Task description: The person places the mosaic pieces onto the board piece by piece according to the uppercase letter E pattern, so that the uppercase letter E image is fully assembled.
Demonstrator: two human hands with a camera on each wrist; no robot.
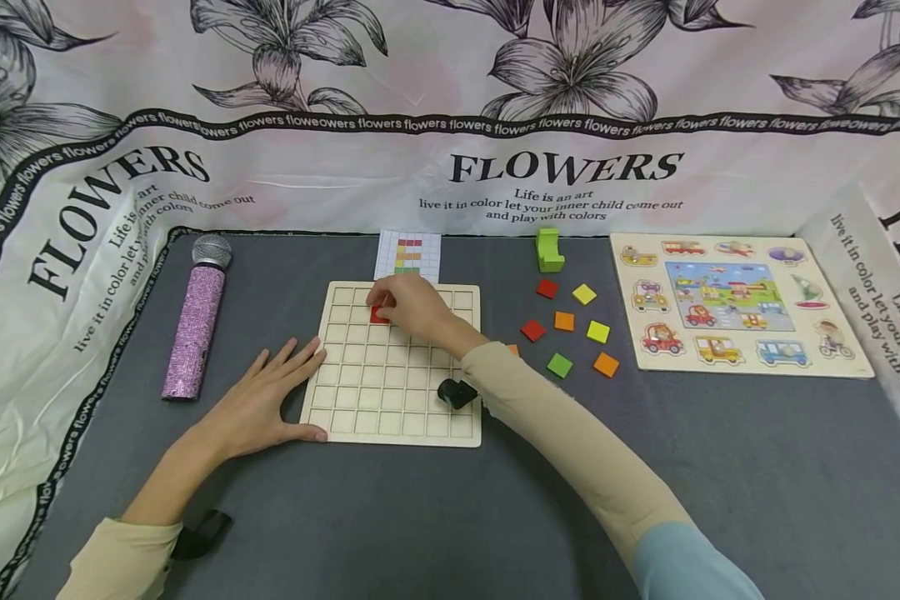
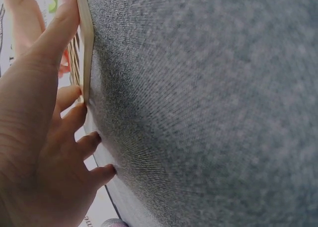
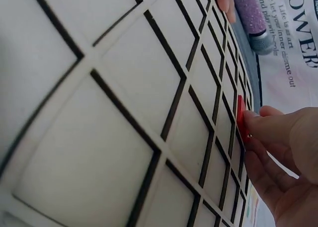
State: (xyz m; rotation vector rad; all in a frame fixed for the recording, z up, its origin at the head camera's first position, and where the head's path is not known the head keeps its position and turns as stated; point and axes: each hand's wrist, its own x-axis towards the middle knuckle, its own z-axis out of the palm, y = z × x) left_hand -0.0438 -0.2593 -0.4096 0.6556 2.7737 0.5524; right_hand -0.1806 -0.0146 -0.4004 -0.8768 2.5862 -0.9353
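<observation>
Red tile is on the grid board, toward the far edge, left of the middle; right hand has it pinched between thumb and fingertips. Left hand lies spread, fingers loose and gripping nothing, thumb and nearest fingertips against the board's left edge. Can't tell if the tile sits flush in a square. Likely risks: let go off-square, it could rest tilted on the grid lines; a sideways push could slide the board if the left hand's light touch doesn't steady it; right sleeve could drag the orange tile beside it or bump other loose tiles. Fingers may also nudge the pattern card just behind the board. Writing: cloth reads "FLOWERS", then "Life is an art / live it in color let your inner child come out / and play with colors"; black border repeats "flowers". No readable text on card or picture puzzle; no brand visible.
</observation>
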